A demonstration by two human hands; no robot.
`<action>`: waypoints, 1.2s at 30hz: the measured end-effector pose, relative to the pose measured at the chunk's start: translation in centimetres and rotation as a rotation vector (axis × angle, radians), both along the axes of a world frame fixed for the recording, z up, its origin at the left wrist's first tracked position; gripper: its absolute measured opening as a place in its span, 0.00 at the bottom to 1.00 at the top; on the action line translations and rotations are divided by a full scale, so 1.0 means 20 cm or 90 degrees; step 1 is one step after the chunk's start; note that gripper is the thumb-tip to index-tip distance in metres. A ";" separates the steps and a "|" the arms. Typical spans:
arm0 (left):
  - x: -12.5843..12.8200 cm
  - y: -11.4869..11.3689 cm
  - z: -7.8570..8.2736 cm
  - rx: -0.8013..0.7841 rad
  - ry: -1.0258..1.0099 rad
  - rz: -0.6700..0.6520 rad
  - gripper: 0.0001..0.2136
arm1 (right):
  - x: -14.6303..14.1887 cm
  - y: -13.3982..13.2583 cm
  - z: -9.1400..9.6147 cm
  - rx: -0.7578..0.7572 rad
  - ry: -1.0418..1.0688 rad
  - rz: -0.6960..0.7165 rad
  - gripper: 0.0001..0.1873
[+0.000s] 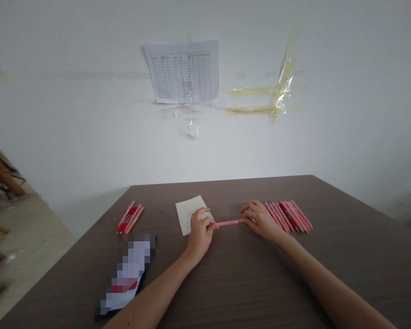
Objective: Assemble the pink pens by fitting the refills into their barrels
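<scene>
A pink pen (229, 223) is held level above the table between both hands. My left hand (201, 228) pinches its left end, over the right part of a small cream paper pad (187, 214). At the other end, the fingers of my right hand (258, 220) are closed on the pen. Right beside that hand lies a row of several pink pens (277, 215), with a darker red pen (289, 216) among them. On the left side of the table is a smaller group of pink and red pens (130, 217).
A dark pouch-like item (132, 269), mostly blurred out, lies near the left forearm. The brown table (239, 288) meets a white wall, where a printed sheet (183, 73) and strips of yellowish tape (277, 100) are stuck. Wooden furniture (3, 173) stands at far left.
</scene>
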State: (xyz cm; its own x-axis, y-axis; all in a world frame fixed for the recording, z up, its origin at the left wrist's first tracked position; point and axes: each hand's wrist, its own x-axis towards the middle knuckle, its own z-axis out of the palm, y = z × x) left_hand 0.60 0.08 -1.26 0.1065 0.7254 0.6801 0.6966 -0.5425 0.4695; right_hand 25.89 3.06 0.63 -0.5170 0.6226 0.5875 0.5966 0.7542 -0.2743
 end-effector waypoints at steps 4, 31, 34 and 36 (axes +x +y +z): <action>0.01 -0.01 0.00 0.010 0.009 -0.011 0.06 | -0.01 -0.01 0.01 -0.005 0.002 -0.008 0.09; 0.00 0.01 -0.02 0.013 0.018 0.039 0.06 | 0.00 -0.03 0.04 0.032 -0.003 -0.035 0.05; 0.01 0.00 -0.01 0.003 0.012 0.036 0.06 | 0.00 -0.03 0.03 0.050 -0.013 -0.038 0.03; 0.01 0.00 -0.01 -0.003 0.014 0.030 0.06 | -0.01 -0.03 0.02 0.053 -0.020 -0.044 0.03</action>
State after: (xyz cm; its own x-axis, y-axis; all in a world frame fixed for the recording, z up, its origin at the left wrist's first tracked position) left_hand 0.87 0.07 -1.45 0.0867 0.7327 0.6750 0.7314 -0.5069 0.4562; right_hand 25.71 2.49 1.12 -0.4932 0.6074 0.6228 0.6556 0.7301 -0.1928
